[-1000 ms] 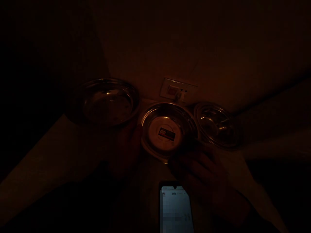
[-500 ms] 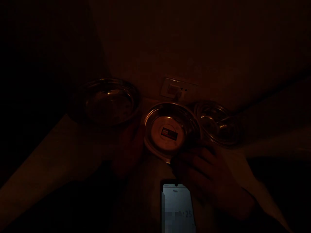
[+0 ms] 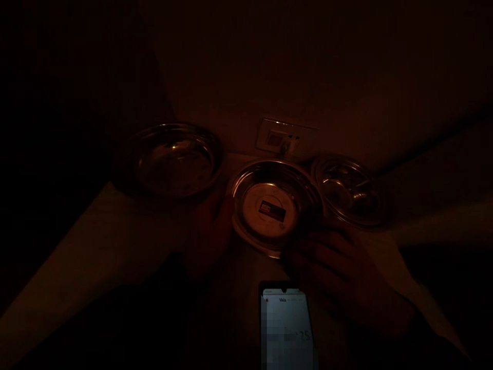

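The scene is very dark. A steel plate with a sticker in its middle (image 3: 275,208) is tilted toward me between my hands. My right hand (image 3: 339,272) lies at its near right rim, fingers curled over the edge. My left hand (image 3: 208,231) is a dim shape against the plate's left rim; its fingers cannot be made out. A larger steel plate (image 3: 169,160) stands to the left, and a smaller steel dish (image 3: 350,191) to the right.
A lit phone (image 3: 287,329) lies at the bottom centre, just below my right hand. A wall socket with a plug (image 3: 284,137) sits behind the plates. The pale counter surface (image 3: 96,241) runs to dark edges left and right.
The stickered plate, my right hand and the phone have shifted slightly right and up in view. The grip on the plate looks the same.
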A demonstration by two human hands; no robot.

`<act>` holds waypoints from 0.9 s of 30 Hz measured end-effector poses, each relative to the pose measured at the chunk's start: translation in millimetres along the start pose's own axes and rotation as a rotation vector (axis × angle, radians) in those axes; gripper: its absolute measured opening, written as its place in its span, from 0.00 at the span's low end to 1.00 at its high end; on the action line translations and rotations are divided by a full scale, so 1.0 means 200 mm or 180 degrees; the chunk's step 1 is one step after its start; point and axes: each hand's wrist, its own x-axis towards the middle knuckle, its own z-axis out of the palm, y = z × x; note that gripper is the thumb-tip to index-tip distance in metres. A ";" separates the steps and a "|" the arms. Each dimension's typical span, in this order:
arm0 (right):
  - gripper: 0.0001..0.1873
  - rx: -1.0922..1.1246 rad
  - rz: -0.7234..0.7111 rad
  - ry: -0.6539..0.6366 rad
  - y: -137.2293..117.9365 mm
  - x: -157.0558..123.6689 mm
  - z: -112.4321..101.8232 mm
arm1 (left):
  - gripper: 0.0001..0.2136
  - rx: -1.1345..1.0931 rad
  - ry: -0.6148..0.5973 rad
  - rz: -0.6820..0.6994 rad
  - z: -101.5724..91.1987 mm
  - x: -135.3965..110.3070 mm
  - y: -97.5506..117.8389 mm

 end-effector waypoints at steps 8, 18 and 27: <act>0.07 0.0082 -0.0051 0.0077 0.00 -0.01 0.02 | 0.20 0.0095 -0.0014 -0.0031 0.01 -0.02 0.01; 0.07 0.0393 0.0083 0.0308 0.04 -0.06 0.00 | 0.19 0.0151 0.0098 -0.0054 0.01 -0.02 0.01; 0.09 0.0283 0.0144 0.0229 -0.01 -0.02 0.03 | 0.19 0.0091 0.0085 -0.0154 0.04 -0.04 0.04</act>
